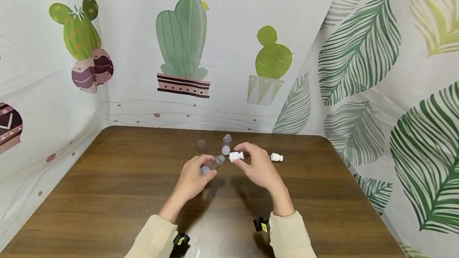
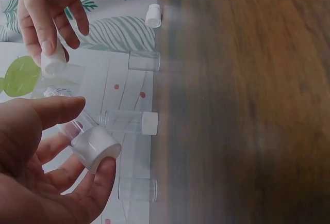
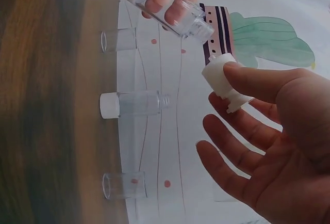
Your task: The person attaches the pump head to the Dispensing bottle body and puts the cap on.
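My left hand (image 1: 193, 175) holds a small clear bottle (image 1: 216, 163) with a white base, tilted so its open threaded neck points toward the right hand. My right hand (image 1: 261, 167) pinches a white pump top (image 1: 235, 156) between thumb and fingers. In the right wrist view this white top (image 3: 219, 75) is close to the bottle's neck (image 3: 202, 30) but apart from it. Behind the hands a second clear bottle (image 1: 226, 145) with a white base stands upright, its neck uncovered.
A clear cover (image 1: 201, 145) stands on the table left of the upright bottle. Another clear cover (image 3: 124, 185) shows on its other side in the right wrist view. A second white top (image 1: 276, 157) lies beyond the right hand. Patterned cloth (image 1: 229, 110) hangs behind the wooden table (image 1: 118, 170).
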### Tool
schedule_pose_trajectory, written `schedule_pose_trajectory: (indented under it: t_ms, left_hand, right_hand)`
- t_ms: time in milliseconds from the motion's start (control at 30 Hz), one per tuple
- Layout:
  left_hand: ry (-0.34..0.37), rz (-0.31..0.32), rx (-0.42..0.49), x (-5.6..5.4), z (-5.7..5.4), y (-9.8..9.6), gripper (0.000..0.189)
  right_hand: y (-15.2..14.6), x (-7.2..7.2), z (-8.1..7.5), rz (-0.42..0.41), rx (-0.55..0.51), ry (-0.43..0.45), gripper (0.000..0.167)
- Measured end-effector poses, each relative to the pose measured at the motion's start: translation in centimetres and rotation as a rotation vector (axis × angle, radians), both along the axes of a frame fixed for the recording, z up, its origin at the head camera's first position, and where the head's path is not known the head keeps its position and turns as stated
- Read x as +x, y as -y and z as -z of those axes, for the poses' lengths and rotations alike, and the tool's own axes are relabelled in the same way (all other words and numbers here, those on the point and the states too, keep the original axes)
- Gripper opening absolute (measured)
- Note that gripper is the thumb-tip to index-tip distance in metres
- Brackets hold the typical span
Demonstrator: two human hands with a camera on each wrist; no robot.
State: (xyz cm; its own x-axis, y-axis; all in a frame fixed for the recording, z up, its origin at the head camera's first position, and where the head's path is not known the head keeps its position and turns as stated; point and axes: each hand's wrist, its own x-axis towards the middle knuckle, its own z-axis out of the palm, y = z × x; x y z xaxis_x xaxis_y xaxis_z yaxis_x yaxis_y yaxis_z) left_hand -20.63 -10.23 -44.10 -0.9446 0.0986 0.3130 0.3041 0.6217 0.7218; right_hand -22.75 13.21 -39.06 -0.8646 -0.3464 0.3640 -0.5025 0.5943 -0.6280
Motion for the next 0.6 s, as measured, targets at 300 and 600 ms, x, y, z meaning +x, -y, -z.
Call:
schedule_pose_trajectory:
  t_ms: [300,600]
  left_hand:
    - [-0.006,0.000,-0.015,0.03,-0.05,0.93,0.034]
    - [0.002,0.027,-0.003,0.14,-0.25,0.58,0.035]
  right_hand:
    - [0.22,-0.43,0.23,-0.014,-0.067,-0.084,0.024]
    - [0.65,-0.31,0.45,-0.057,-0.052,-0.069,0.024]
